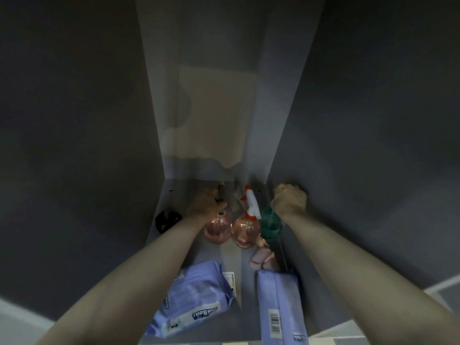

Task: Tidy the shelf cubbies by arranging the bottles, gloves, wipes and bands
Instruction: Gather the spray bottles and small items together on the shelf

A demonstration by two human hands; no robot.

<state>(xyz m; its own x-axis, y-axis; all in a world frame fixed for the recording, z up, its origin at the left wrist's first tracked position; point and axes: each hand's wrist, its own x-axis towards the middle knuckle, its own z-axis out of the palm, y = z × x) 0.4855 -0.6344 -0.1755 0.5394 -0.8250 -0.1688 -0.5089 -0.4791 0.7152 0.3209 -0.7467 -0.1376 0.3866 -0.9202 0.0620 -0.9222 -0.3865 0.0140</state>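
Both arms reach deep into a dim grey cubby (348, 120), seen from above and behind. The left hand (207, 202), just left of centre, is curled round the dark spray head of a pink bottle (217, 230) and grips it from above. A second pink bottle (245, 232) stands just to its right, touching or nearly touching the first, with a white and red trigger top (252, 204) pointing toward the back wall.

The right hand (290, 199), right of centre, is bunched into a fist against the right wall of the cubby; I cannot tell whether it holds anything, since the fingers face away. Just beside that wrist lie green bands (270, 224), piled against the right wall, and below them in the frame sit pale pink gloves (261, 257).

At the lower middle of the frame a purple pack of wipes (196, 300) lies flat near the front, label upside down. A second wipes pack (281, 307) stands on its edge along the right wall, barcode showing. A small black object (167, 220), too dark to make out, sits at the left wall beside the left forearm.
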